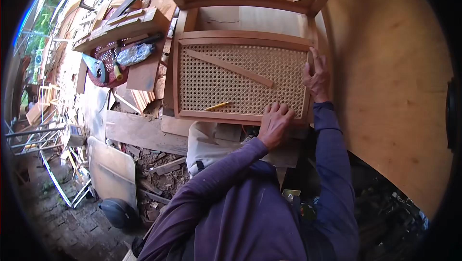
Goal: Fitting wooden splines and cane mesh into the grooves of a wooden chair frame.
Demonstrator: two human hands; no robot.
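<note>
A wooden frame filled with woven cane webbing lies in front of me. My left hand curls its fingers over the near rail, close to the right corner. At the right rail, toward the far corner, my right hand is closed on a narrow wooden strip; where the strip ends is hidden by the fingers. Another thin wooden strip lies slantwise across the cane. A yellow pencil rests on the webbing by the near rail.
Beyond the panel stands a wooden framework. A large plywood sheet rises at the right. To the left, a red perforated seat holds a plastic bag, a handsaw and wood pieces. Scraps litter the ground, near a dark helmet-like object.
</note>
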